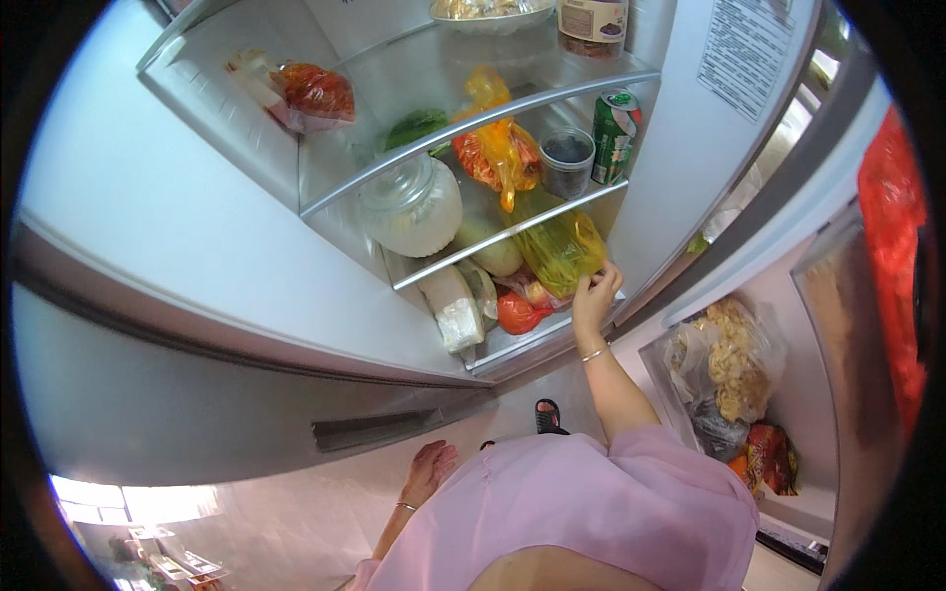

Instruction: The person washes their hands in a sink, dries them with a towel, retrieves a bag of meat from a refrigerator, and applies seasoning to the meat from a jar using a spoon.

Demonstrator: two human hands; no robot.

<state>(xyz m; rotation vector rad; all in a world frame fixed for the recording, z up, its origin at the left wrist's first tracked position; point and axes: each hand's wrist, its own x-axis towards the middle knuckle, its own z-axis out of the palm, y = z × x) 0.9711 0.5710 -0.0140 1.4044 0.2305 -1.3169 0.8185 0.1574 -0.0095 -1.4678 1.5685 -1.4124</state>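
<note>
My right hand (597, 295) reaches into the lowest part of an open refrigerator, its fingers closed on the edge of a yellow-green plastic bag (562, 247) with green contents. Left of that bag lie a pale round melon or gourd (494, 250), a red plastic bag (519, 312) and a white wrapped block (460, 325). On the shelf above stand a glass jar (415, 210), an orange plastic bag (499, 148), a small lidded tub with dark contents (567, 159) and a green can (615, 137). My left hand (431, 465) hangs beside my body, fingers loosely apart, holding nothing.
Two glass shelf edges (517, 111) cross above my right hand. The open door at the right has a bin (665, 384) with plastic bags of food (732, 354). A bag of red food (314, 92) lies on the upper shelf. A sandalled foot (548, 415) shows on the floor.
</note>
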